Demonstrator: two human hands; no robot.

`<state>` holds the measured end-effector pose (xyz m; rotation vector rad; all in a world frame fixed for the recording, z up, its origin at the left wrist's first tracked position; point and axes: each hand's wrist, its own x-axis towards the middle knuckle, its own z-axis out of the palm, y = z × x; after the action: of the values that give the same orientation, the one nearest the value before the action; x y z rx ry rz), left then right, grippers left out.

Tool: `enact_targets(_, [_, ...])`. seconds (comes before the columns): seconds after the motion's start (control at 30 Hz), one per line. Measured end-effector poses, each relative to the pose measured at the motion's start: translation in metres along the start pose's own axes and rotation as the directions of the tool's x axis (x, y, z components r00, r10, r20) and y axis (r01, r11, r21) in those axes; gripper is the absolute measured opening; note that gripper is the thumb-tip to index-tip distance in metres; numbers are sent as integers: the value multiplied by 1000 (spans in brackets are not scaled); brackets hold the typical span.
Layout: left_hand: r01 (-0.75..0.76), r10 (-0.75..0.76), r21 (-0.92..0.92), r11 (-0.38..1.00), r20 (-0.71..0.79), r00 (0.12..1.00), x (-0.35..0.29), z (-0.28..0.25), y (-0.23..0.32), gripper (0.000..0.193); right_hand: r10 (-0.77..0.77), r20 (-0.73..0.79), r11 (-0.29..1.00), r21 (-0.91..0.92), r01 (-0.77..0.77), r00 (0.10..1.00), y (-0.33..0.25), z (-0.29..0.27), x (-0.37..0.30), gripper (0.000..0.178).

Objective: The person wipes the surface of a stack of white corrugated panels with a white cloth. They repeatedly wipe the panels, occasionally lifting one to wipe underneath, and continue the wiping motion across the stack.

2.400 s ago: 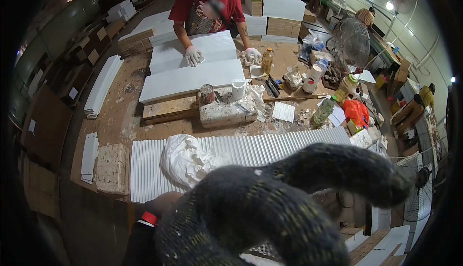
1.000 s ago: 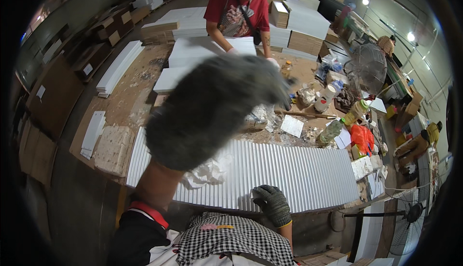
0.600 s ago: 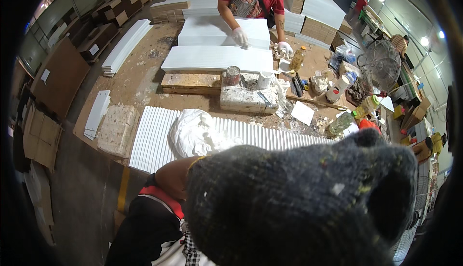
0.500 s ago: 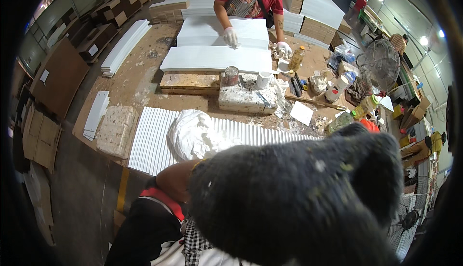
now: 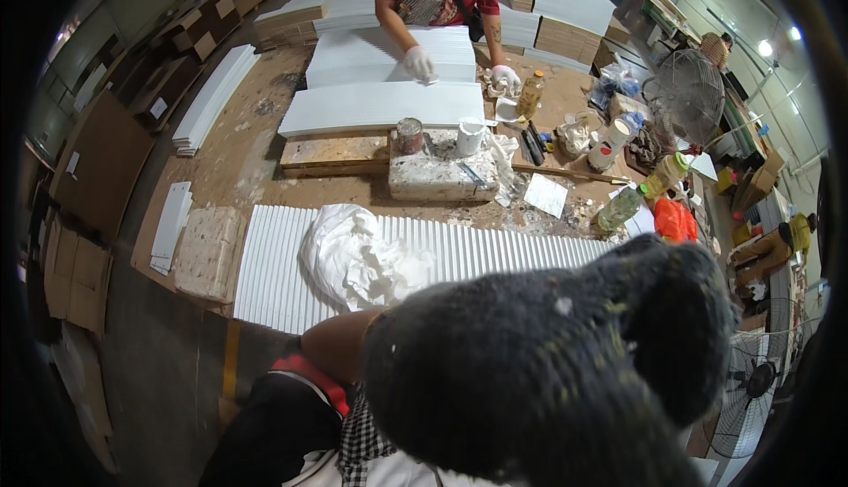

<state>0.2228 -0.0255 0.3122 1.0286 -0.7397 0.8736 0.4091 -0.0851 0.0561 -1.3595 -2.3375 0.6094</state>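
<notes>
My left hand [image 5: 530, 354], in a dark grey knit glove, fills the lower middle very close to the camera. Its bare forearm [image 5: 340, 346] comes in from the lower left below a red-trimmed sleeve. The fingers bend towards the right around a dark hollow; their tips and anything inside are hidden. No part of my right hand can be made out. Behind the glove, a crumpled white cloth [image 5: 340, 253] lies on a row of narrow white strips [image 5: 274, 262] along the table's near edge. The glove hides part of that row.
Across the table [image 5: 238, 120], a co-worker's white-gloved hand [image 5: 419, 64] rests over white boards [image 5: 380, 109]. A paint-stained block [image 5: 433, 178] carries a can [image 5: 409, 136] and a white cup [image 5: 470, 136]. Bottles [image 5: 620, 209] and a red bag [image 5: 675, 220] stand at the right.
My gloved hand has shifted slightly down and right in the picture. The table scene has slid a little left, uncovering more of the strips, the green bottle and the red bag.
</notes>
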Motion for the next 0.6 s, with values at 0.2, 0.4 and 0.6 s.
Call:
enact_targets(0.2, [2, -2, -47, 999, -13, 1000, -6, -2, -3, 60, 4, 10, 1000, 0, -4, 1000, 2, -1, -2, 40])
enact_targets(0.4, [-4, 1, -59, 998, -45, 999, -12, -3, -1, 61, -1, 30, 1000, -3, 1, 1000, 5, -2, 0, 40])
enact_targets(0.6, [-25, 18, -72, 997, -98, 995, -22, -8, 4, 62, -13, 57, 1000, -10, 13, 998, 7, -5, 4, 39])
